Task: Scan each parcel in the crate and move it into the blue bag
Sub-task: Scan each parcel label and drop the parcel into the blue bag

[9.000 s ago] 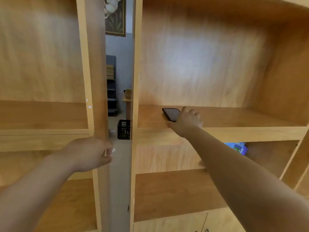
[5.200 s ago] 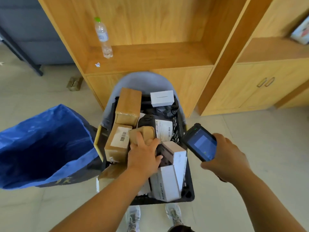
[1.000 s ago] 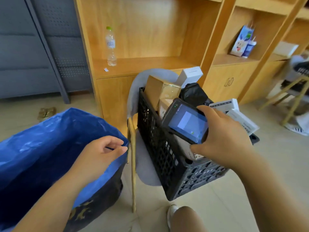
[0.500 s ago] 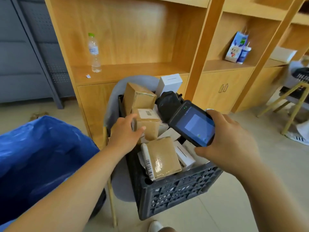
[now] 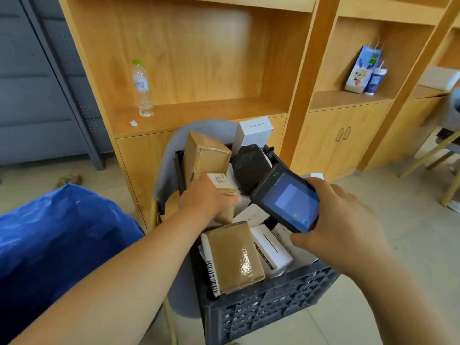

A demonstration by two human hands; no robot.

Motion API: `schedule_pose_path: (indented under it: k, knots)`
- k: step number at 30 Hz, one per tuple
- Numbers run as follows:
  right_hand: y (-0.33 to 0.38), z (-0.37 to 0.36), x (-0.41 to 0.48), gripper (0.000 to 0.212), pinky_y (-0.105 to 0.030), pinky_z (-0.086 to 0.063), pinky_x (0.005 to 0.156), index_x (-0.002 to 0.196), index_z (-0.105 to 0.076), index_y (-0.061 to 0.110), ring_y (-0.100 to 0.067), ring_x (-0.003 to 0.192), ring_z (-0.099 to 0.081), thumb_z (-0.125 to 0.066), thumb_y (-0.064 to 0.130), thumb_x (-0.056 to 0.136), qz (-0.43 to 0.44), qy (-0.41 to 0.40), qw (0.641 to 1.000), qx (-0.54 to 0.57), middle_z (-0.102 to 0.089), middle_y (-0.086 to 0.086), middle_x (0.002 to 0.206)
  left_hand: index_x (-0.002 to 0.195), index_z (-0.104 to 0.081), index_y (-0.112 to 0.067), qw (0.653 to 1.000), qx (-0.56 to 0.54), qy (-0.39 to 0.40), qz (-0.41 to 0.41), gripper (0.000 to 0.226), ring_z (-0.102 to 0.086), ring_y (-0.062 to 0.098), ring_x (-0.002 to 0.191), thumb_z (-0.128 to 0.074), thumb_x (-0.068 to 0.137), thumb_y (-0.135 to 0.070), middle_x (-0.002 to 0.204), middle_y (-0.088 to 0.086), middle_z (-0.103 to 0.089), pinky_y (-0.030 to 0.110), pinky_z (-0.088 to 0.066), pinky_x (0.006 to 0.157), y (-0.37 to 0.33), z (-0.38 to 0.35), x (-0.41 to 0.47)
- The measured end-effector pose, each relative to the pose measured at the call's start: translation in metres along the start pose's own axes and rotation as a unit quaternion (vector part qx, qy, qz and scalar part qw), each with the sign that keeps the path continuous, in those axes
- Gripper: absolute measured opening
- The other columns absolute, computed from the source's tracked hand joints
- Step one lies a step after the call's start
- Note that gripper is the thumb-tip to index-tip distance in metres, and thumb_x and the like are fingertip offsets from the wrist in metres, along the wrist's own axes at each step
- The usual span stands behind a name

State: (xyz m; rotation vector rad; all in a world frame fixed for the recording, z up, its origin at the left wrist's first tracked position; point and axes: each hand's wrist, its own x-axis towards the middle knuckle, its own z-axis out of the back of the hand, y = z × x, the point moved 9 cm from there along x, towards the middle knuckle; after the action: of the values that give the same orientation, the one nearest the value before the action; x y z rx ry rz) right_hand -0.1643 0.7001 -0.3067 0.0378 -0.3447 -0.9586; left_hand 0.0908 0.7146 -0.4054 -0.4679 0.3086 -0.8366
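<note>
Wooden shelving (image 5: 199,70) behind; left hand (image 5: 207,199) grips a small parcel (image 5: 221,181), right hand (image 5: 341,220) grasps the scanner (image 5: 286,201).

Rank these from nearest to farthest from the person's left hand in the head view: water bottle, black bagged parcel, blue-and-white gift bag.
From the left hand:
1. Black bagged parcel, in the crate just right of the hand.
2. Water bottle, on the shelf, up and left.
3. Blue-and-white gift bag, far right shelf.
</note>
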Motion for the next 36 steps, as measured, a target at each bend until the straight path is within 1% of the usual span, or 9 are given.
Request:
schedule_pose_path:
  k: [6, 11, 14, 16, 20, 23, 28, 33, 36]
  knots:
    - [-0.003, 0.006, -0.010, 0.090, -0.034, -0.043, 0.068, 0.128, -0.031, 0.028, -0.015, 0.080, -0.039, -0.076, 0.045, 0.053, -0.011, -0.021, 1.000, 0.018, -0.054, 0.002, 0.105, 0.140, -0.034, -0.026, 0.990, -0.123, -0.061, -0.003, 0.095, -0.049, 0.029, 0.116, -0.072, 0.062, -0.064, 0.131, 0.008, -0.042, 0.044, -0.050, 0.092, 0.018, 0.031, -0.023]
    - [0.009, 0.017, -0.020, 0.089, -0.034, -0.043, 0.069, 0.130, -0.032, 0.028, -0.019, 0.082, -0.046, -0.074, 0.045, 0.053, -0.020, -0.041, 0.999, 0.026, -0.054, 0.003, 0.108, 0.145, -0.025, -0.025, 0.959, -0.239, -0.135, -0.075, 0.106, -0.044, 0.011, 0.117, -0.083, 0.060, -0.048, 0.135, -0.009, -0.044, 0.022, -0.042, 0.087, 0.026, 0.084, -0.054]
    - [0.026, 0.023, -0.028, 0.086, -0.034, -0.041, 0.068, 0.128, -0.035, 0.026, -0.019, 0.082, -0.046, -0.075, 0.043, 0.054, -0.011, -0.048, 0.998, 0.040, -0.053, 0.003, 0.106, 0.149, -0.015, -0.030, 0.957, -0.236, -0.151, -0.071, 0.117, -0.036, 0.017, 0.133, -0.085, 0.056, -0.046, 0.147, -0.006, -0.036, 0.042, -0.039, 0.106, 0.050, 0.102, -0.081]
    - [0.041, 0.025, -0.035, 0.085, -0.035, -0.042, 0.068, 0.127, -0.036, 0.025, -0.020, 0.084, -0.047, -0.076, 0.042, 0.054, 0.003, -0.050, 0.997, 0.050, -0.053, 0.002, 0.106, 0.147, -0.022, -0.030, 0.951, -0.252, -0.167, -0.070, 0.113, -0.039, 0.013, 0.126, -0.085, 0.055, -0.041, 0.142, -0.007, -0.039, 0.042, -0.043, 0.102, 0.072, 0.110, -0.101]
    - [0.078, 0.022, -0.049, 0.086, -0.035, -0.042, 0.068, 0.128, -0.036, 0.024, -0.024, 0.090, -0.050, -0.075, 0.038, 0.053, 0.034, -0.033, 0.994, 0.095, -0.053, 0.003, 0.106, 0.138, -0.037, -0.033, 0.931, -0.297, -0.206, -0.054, 0.095, -0.041, 0.005, 0.111, -0.084, 0.056, -0.035, 0.130, -0.010, -0.042, 0.020, -0.042, 0.081, 0.128, 0.128, -0.140]
    - [0.112, 0.015, -0.060, 0.086, -0.032, -0.038, 0.062, 0.129, -0.033, 0.024, -0.021, 0.086, -0.047, -0.076, 0.039, 0.055, 0.080, -0.019, 0.992, 0.100, -0.053, 0.001, 0.110, 0.129, -0.042, -0.042, 0.910, -0.352, -0.218, -0.024, 0.082, -0.048, 0.008, 0.111, -0.084, 0.060, -0.029, 0.130, -0.011, -0.047, 0.030, -0.047, 0.087, 0.175, 0.137, -0.162]
    - [0.174, 0.000, -0.082, 0.090, -0.035, -0.044, 0.068, 0.129, -0.030, 0.026, -0.022, 0.091, -0.051, -0.076, 0.045, 0.054, 0.150, 0.017, 0.986, 0.068, -0.053, 0.003, 0.114, 0.138, -0.039, -0.034, 0.915, -0.299, -0.270, 0.014, 0.095, -0.044, 0.006, 0.112, -0.089, 0.057, -0.023, 0.128, -0.020, -0.040, 0.017, -0.039, 0.072, 0.238, 0.146, -0.199]
    - [0.223, -0.022, -0.102, 0.083, -0.029, -0.029, 0.057, 0.124, -0.030, 0.029, -0.017, 0.079, -0.040, -0.071, 0.053, 0.056, 0.208, 0.073, 0.975, -0.028, -0.051, 0.006, 0.106, 0.136, -0.036, -0.030, 0.926, -0.189, -0.327, 0.005, 0.100, -0.039, 0.015, 0.125, -0.090, 0.051, -0.026, 0.130, -0.012, -0.042, 0.032, -0.039, 0.093, 0.270, 0.158, -0.229]
    - [0.238, -0.029, -0.109, 0.077, -0.029, -0.035, 0.061, 0.120, -0.033, 0.028, -0.019, 0.086, -0.049, -0.068, 0.054, 0.057, 0.229, 0.094, 0.968, -0.051, -0.050, 0.006, 0.102, 0.132, -0.034, -0.030, 0.929, -0.137, -0.344, -0.018, 0.097, -0.034, 0.016, 0.127, -0.089, 0.053, -0.023, 0.131, -0.010, -0.042, 0.034, -0.037, 0.095, 0.277, 0.164, -0.238]
